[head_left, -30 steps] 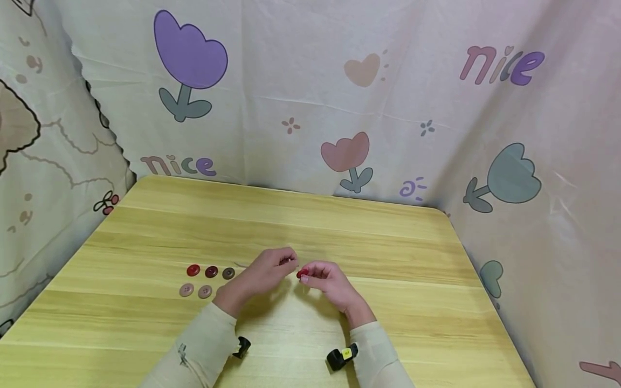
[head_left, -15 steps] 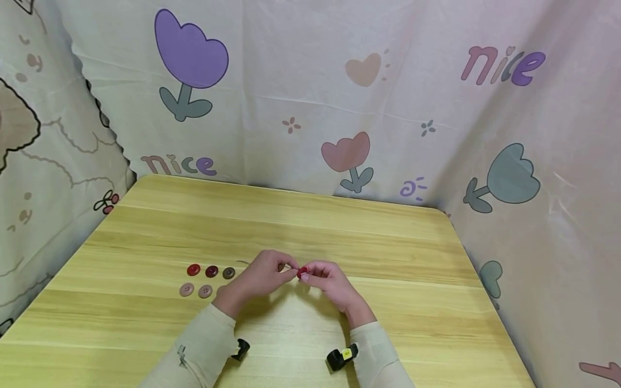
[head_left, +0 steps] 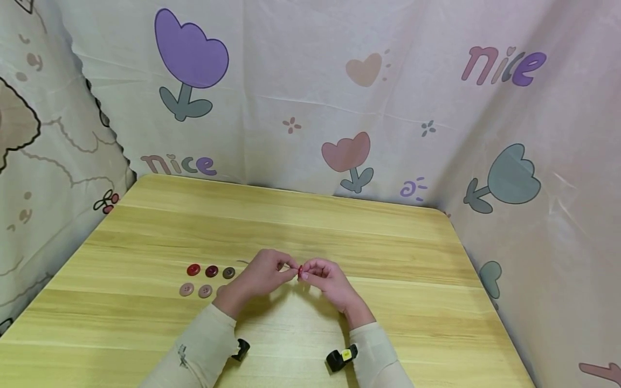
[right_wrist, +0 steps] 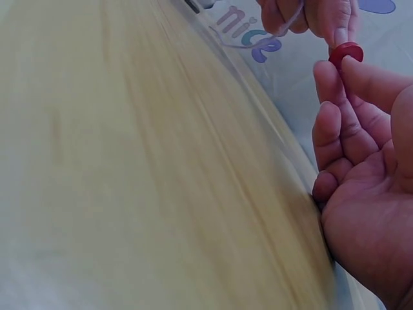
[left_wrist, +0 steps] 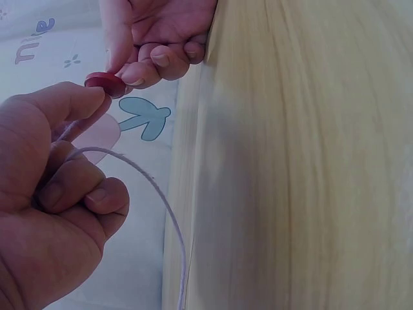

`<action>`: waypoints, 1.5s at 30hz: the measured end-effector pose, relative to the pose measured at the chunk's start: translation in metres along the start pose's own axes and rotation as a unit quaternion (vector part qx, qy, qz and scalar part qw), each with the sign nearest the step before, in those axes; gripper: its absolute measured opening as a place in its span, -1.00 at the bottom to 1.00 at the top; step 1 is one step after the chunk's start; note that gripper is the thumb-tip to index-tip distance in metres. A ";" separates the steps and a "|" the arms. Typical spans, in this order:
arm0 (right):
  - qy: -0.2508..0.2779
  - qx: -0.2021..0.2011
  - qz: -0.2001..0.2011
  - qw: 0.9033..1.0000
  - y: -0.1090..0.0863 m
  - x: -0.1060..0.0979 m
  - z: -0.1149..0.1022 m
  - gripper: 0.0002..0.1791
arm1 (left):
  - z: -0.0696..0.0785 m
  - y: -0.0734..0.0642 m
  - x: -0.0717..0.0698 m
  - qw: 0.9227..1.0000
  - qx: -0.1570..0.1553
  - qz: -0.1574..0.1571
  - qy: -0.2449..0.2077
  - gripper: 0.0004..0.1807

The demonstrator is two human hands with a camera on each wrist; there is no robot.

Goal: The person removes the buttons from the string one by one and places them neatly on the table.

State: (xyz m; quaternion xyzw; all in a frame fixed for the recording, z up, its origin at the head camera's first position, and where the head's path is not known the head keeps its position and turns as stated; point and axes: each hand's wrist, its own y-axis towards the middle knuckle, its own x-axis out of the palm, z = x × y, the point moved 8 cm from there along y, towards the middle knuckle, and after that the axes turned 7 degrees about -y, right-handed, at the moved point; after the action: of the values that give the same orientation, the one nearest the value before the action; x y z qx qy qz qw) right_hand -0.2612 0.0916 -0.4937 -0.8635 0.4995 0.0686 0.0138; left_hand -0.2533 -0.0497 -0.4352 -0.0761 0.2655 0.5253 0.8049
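Observation:
Before me both hands meet over the table. My right hand [head_left: 329, 279] pinches a red button [right_wrist: 349, 50] by its rim between thumb and forefinger, the button standing on edge in the head view. My left hand [head_left: 267, 274] has thumb and forefinger together against the button's other face. From that hand a pale cord [left_wrist: 155, 185] loops out past the curled lower fingers and hangs down. The cord's end is hidden at the fingertips, so I cannot tell whether it passes through a hole.
Left of my hands lie a red button [head_left: 193, 270], a dark red button [head_left: 211, 271] and a grey-brown button [head_left: 229, 272]. Pale pink buttons [head_left: 186, 290] form a nearer row, one partly behind my left wrist. The wooden table [head_left: 388, 242] ends at a patterned curtain [head_left: 271, 145].
My left fingertips have come right to touch the red button. The button has turned from showing its face to standing edge-on. My right hand has hardly moved.

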 end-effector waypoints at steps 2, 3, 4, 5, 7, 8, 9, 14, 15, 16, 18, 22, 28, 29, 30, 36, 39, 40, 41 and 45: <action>-0.002 -0.002 -0.005 1.000 0.000 0.001 0.000 -0.78 | 0.000 0.000 0.000 1.000 -0.001 -0.001 0.000 -0.89; -0.002 -0.003 -0.008 1.000 0.001 0.001 -0.001 -0.78 | 0.000 0.000 0.000 1.000 0.000 -0.001 -0.002 -0.89; -0.001 -0.005 -0.011 1.000 0.001 0.002 -0.001 -0.78 | 0.000 0.000 0.001 1.000 0.001 -0.001 -0.003 -0.89; 0.000 -0.006 -0.013 1.000 0.001 0.002 -0.002 -0.78 | 0.001 0.000 0.001 1.000 0.002 -0.001 -0.004 -0.89; -0.001 -0.006 -0.016 1.000 0.000 0.002 -0.002 -0.80 | 0.001 0.000 0.002 1.000 0.004 -0.001 -0.005 -0.89; -0.004 -0.004 -0.018 1.000 0.000 0.003 -0.001 -0.81 | 0.000 0.000 0.003 1.000 0.004 -0.001 -0.004 -0.88; -0.007 -0.003 -0.020 1.000 0.000 0.003 -0.001 -0.82 | 0.000 0.000 0.004 1.000 0.001 -0.002 -0.002 -0.89; -0.023 -0.011 -0.034 0.999 -0.001 0.007 -0.003 -0.85 | -0.002 -0.001 0.006 1.000 -0.013 -0.004 0.006 -0.94; -0.025 -0.015 -0.037 0.999 0.000 0.007 -0.003 -0.85 | -0.002 -0.001 0.006 1.000 -0.015 -0.004 0.004 -0.94; -0.026 -0.017 -0.039 0.999 0.000 0.008 -0.004 -0.85 | -0.002 -0.001 0.006 1.000 -0.017 -0.004 0.001 -0.91; -0.030 -0.020 -0.043 0.998 -0.001 0.009 -0.004 -0.85 | -0.002 -0.001 0.007 1.000 -0.019 -0.004 -0.001 -0.82; -0.030 -0.019 -0.047 0.998 -0.001 0.010 -0.005 -0.85 | -0.003 0.000 0.007 1.000 -0.019 -0.004 0.010 -0.68; -0.033 -0.014 -0.047 0.998 -0.001 0.010 -0.004 -0.86 | -0.003 0.000 0.008 0.999 -0.020 -0.001 0.032 -0.71; -0.034 -0.013 -0.046 0.998 -0.001 0.010 -0.004 -0.86 | -0.004 0.000 0.008 0.999 -0.022 0.000 0.034 -0.72; -0.034 -0.013 -0.046 0.998 -0.001 0.010 -0.004 -0.86 | -0.003 0.000 0.009 0.999 -0.024 0.000 0.035 -0.73; -0.021 -0.010 -0.044 0.999 0.000 0.010 -0.003 -0.84 | -0.004 -0.002 0.008 0.999 -0.036 0.004 0.030 -0.83; -0.021 -0.007 -0.042 0.999 0.000 0.010 -0.002 -0.83 | -0.006 -0.003 0.005 0.999 -0.040 0.008 0.027 -0.85; -0.024 -0.005 -0.041 0.999 0.000 0.009 -0.002 -0.82 | -0.006 -0.004 0.005 0.999 -0.041 0.009 0.025 -0.85; -0.026 -0.004 -0.039 0.999 -0.001 0.008 -0.002 -0.81 | -0.006 -0.004 0.004 0.999 -0.042 0.010 0.024 -0.85; -0.035 -0.001 -0.033 0.999 -0.002 0.006 -0.001 -0.80 | -0.007 -0.005 -0.001 0.998 -0.051 0.012 0.025 -0.86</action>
State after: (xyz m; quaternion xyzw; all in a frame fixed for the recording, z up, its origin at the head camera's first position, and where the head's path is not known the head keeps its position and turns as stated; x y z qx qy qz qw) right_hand -0.2563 0.0873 -0.4931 -0.8768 0.4695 0.0988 0.0331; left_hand -0.2516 -0.0549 -0.4413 -0.1272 0.2594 0.5460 0.7864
